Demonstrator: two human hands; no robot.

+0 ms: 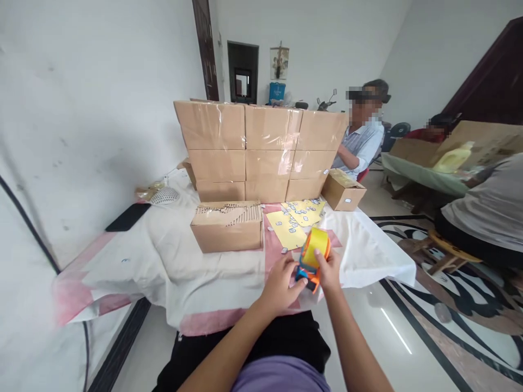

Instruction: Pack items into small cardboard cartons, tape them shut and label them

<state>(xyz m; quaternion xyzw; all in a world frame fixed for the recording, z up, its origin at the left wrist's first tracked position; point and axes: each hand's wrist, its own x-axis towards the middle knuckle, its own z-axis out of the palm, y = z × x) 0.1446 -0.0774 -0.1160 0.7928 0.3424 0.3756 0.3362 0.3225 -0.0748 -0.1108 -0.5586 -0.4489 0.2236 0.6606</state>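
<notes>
A tape dispenser [314, 256] with a yellow roll and an orange and blue frame is held over the front of the table. My right hand [329, 268] grips it from the right, with the thumb on the roll. At its lower front end, the fingers of my left hand [283, 283] are closed around the blue and black part. Behind the dispenser lie yellow sheets [286, 231] scattered with small white labels. To the left of them stands a closed cardboard box [227, 234] with dark marks along its top.
Stacked, taped cardboard boxes [265, 158] form a wall across the table's back. A smaller box [344, 191] stands at the right, a black phone [128, 217] at the left. Beyond the stack a person [359, 136] sits; another person [486, 196] sits on a stool at right.
</notes>
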